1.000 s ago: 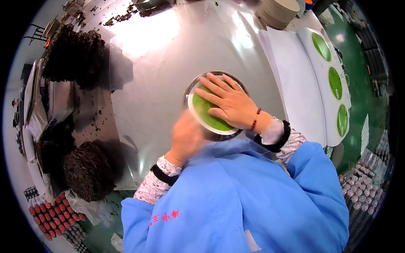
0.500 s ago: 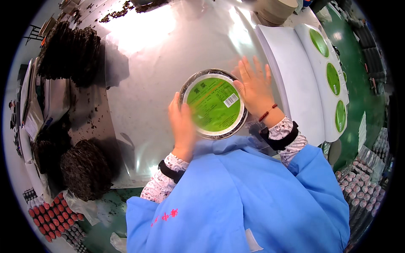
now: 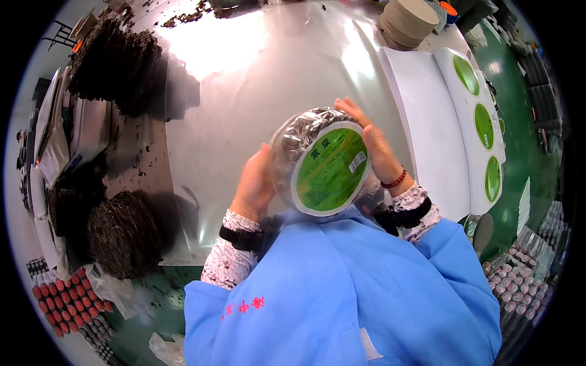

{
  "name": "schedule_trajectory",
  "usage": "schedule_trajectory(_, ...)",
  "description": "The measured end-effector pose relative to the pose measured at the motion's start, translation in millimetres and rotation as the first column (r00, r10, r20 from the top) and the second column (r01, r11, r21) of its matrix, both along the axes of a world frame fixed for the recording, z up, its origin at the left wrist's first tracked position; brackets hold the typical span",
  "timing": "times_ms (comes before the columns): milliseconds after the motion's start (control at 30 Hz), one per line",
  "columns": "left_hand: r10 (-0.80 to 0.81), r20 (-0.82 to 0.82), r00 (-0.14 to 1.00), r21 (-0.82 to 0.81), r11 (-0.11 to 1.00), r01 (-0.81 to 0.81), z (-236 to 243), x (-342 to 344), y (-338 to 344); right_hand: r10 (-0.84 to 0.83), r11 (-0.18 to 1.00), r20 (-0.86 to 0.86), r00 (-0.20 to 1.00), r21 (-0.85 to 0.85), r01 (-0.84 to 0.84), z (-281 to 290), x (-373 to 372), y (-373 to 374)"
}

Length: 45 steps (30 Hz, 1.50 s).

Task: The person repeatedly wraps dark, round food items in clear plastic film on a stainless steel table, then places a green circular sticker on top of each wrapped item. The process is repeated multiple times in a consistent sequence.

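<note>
At the near edge of the pale, glossy tabletop (image 3: 232,131), my left hand (image 3: 255,182) and right hand (image 3: 377,145) grip one round, clear-wrapped package (image 3: 323,163), tilted; its underside is hidden. Three green oval labels (image 3: 483,125) show by the right edge.

My left forearm (image 3: 229,262) slants toward one o'clock, my right forearm (image 3: 428,223) toward eleven. My right grip (image 3: 381,154) lies between two and three o'clock from my left grip (image 3: 254,183), its fingers (image 3: 355,112) stretched toward eleven; the palms turn inward, and my left fingers are mostly hidden.
</note>
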<state>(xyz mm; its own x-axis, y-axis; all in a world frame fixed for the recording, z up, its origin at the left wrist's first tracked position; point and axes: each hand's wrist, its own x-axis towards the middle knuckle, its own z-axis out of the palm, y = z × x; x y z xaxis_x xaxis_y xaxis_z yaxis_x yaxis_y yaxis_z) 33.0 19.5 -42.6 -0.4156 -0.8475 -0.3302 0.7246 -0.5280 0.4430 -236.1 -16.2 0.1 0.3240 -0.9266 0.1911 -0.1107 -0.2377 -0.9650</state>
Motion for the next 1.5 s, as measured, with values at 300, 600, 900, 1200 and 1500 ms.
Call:
schedule_trajectory(300,0.347,0.625,0.699,-0.192,0.937,-0.293,30.3,27.9,5.7,-0.735,0.670,0.523,0.432,0.660,0.340,59.6,-129.9,-35.4)
schedule_trajectory(600,0.549,0.826,0.124,-0.417,0.451,0.789,69.5,-19.2,40.8,0.043,0.909,-0.796,0.604,-0.220,-0.355,-16.0,-76.7,79.8)
schedule_trajectory(900,0.638,0.769,0.032,-0.339,0.366,0.867,37.0,-26.9,56.6,0.048,0.920,-0.796,0.603,-0.200,-0.337,-31.9,-73.0,85.2)
schedule_trajectory(1200,0.156,0.899,0.410,-0.438,0.279,0.854,185.9,-28.1,56.4,0.440,0.815,-0.776,0.452,0.133,-0.564,-23.6,-46.3,-31.4)
schedule_trajectory(1500,0.730,0.682,-0.050,-0.345,0.381,0.858,52.8,-59.2,-10.0,-0.100,0.505,-0.443,0.891,-0.794,-0.338,104.7,-29.1,-32.6)
